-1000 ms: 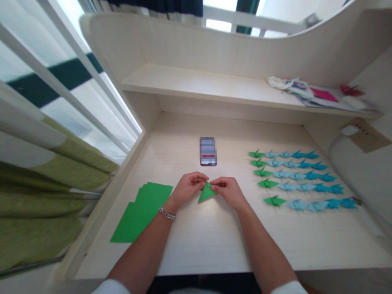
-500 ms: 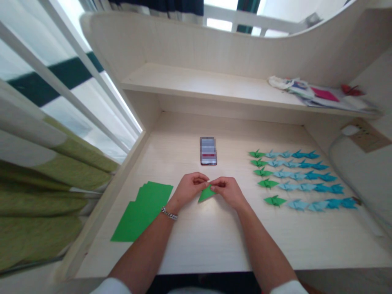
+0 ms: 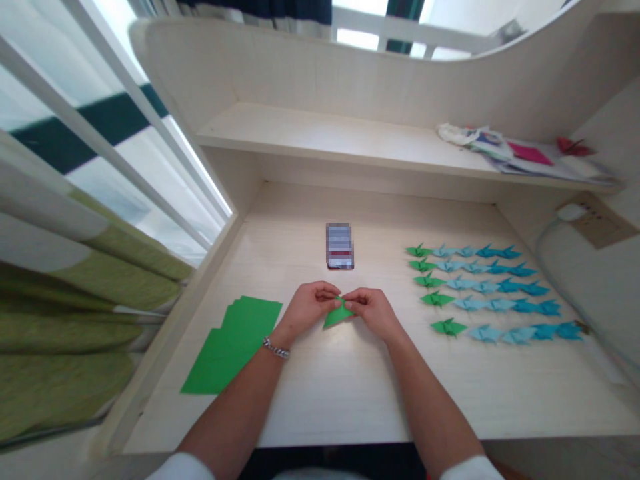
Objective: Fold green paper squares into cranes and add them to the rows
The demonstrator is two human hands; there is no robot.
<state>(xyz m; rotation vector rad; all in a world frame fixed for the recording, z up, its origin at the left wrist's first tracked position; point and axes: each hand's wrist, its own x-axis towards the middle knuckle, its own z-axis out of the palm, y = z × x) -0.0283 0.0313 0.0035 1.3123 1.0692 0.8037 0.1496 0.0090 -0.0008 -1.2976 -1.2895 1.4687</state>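
A small folded piece of green paper [image 3: 338, 315] is held just above the desk in front of me. My left hand [image 3: 314, 308] pinches its upper left part, and my right hand [image 3: 371, 308] pinches the upper right. The thumbs and fingertips nearly meet at the top of the paper and cover part of its edges. One pointed corner sticks out down and to the left. Left of my left forearm lies a stack of flat green paper sheets [image 3: 235, 343], its edges staggered.
A phone [image 3: 340, 246] lies beyond my hands. Rows of folded paper cranes stand on the right: green [image 3: 437, 299], light blue [image 3: 485, 287] and darker blue [image 3: 545, 307]. A shelf [image 3: 320, 137] runs along the back, with papers [image 3: 530, 153] on it. A cable [image 3: 543, 243] hangs at the right wall.
The fingertips have shifted slightly at the top of the green paper, and a little more of it shows between the thumbs. Both hands stay in nearly the same place.
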